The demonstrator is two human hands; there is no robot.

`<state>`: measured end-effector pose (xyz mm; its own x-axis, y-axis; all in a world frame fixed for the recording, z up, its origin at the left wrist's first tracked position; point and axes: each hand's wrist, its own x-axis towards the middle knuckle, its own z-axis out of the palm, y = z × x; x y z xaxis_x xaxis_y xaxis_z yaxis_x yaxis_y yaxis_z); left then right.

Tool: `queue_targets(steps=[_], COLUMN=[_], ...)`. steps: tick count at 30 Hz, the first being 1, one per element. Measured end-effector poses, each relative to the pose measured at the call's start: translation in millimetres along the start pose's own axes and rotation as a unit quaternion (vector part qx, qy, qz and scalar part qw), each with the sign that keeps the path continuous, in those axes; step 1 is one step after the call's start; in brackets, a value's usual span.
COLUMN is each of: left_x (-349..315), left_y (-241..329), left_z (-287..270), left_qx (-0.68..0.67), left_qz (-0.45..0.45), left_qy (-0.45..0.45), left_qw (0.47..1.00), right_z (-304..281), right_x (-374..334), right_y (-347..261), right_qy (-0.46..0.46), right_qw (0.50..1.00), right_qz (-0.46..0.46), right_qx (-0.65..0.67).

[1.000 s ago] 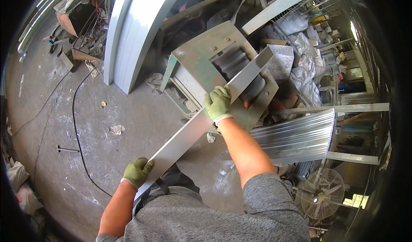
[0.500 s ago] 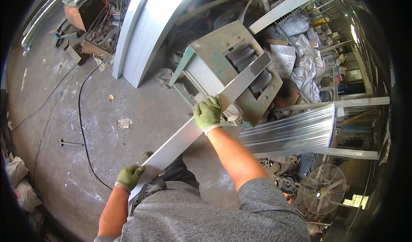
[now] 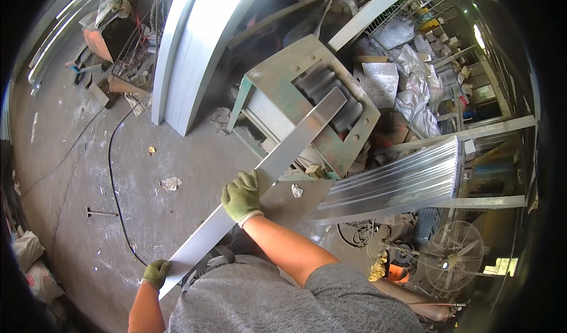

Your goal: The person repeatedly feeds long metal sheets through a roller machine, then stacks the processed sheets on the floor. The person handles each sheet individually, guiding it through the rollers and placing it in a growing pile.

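A long, flat silver metal strip [image 3: 207,235] runs slantwise in front of me, from beside my waist up to the right. My left hand [image 3: 156,274], in a green work glove, grips its near end. Farther along, my right hand [image 3: 241,197], gloved the same way, is closed over the strip with the fingers across its face. The far end overlaps a worn green-and-grey roller machine [image 3: 283,76] in view; dark rollers [image 3: 321,85] show in its opening. Whether the strip touches the machine I cannot tell.
Tall pale metal profiles [image 3: 204,49] stand left of the machine. A black cable [image 3: 112,182] and a T-shaped metal tool [image 3: 101,213] lie on the floor at left. Corrugated metal sheets [image 3: 393,179] rest at right, near a large fan [image 3: 453,256]. Silver sheeting [image 3: 413,88] lies beyond.
Both hands have moved left with the strip, the right one also somewhat lower. The strip's far end has shifted left and down across the rollers. The view has shifted slightly.
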<state>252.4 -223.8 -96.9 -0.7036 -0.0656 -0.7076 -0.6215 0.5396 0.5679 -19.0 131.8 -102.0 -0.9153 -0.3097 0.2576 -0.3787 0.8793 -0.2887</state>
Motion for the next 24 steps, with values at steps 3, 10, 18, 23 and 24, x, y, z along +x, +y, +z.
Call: queue_targets(steps=[3,10,18,23,24], left_x=[32.2,59.1,3.5,3.6,18.5], left_y=[77.5,225.8,10.0,-52.3,-43.4], left_z=[18.2,50.8,33.0,25.2,25.8], left_qx=[0.042,0.091,0.067,-0.031,-0.064], left_qz=[-0.044,0.058,-0.019,-0.012,-0.028], left_qy=[-0.025,0.019,0.041,0.024,0.003], left_qw=[0.998,0.994,0.997,0.999,0.998], right_z=[-21.1,-81.4,-16.2,-26.9,-33.4], right_x=[41.3,126.5,1.1,-14.4,-8.5], right_y=[66.1,197.1,27.9,4.3,13.6], right_qy=[-0.022,0.021,-0.042,-0.070,-0.080], right_qw=[1.000,0.997,0.999,0.991,0.989], right_qz=[0.005,-0.010,-0.028,-0.066,-0.081], right_qx=[-0.012,-0.080,0.008,0.090,0.097])
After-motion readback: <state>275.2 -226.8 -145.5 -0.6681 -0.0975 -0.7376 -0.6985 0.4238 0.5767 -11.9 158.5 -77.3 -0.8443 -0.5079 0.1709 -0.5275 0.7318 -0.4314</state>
